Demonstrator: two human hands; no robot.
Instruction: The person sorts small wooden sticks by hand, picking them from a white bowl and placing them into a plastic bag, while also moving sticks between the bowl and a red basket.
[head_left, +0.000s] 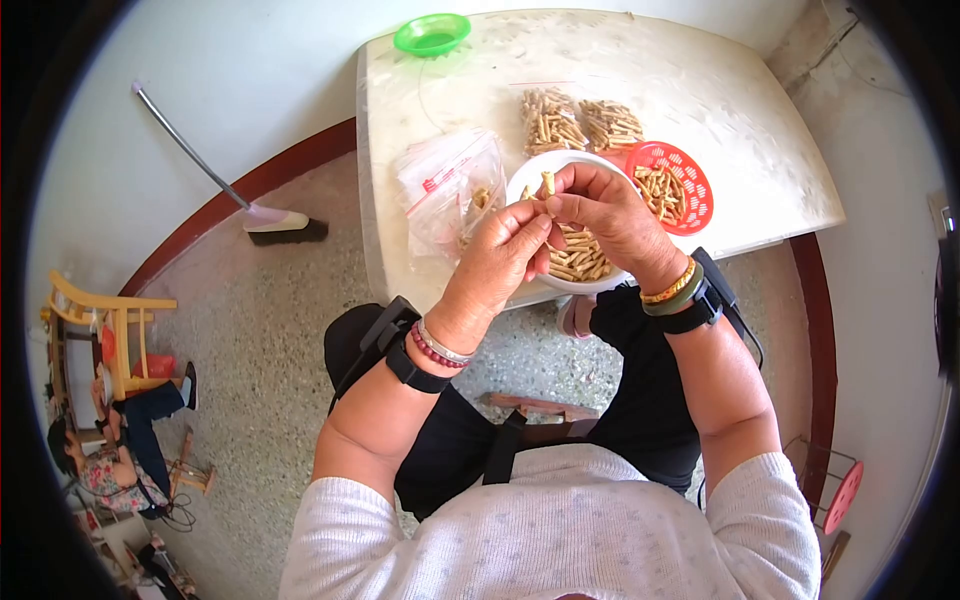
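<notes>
Two-handed, pinching one short, pale-tan, rod-shaped stick [548, 183] between the curled, nearly closed fingertips of the left hand [505, 245] and right hand [610, 208], over a round white plastic bowl [570, 157] heaped with similar sticks [582, 262]. Just beside the bowl, to the right, a round red perforated plastic basket [703, 195] of more sticks; to the left, clear plastic bags with red print [435, 183]; behind, two filled clear bags [552, 122], all on the cream-coloured worktop [720, 110].

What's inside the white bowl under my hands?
Short, tan stick-like pieces show in the white bowl, mostly in its near part. The left hand and right hand cover much of the middle; what lies there, or beneath the top layer, can't be seen.
</notes>
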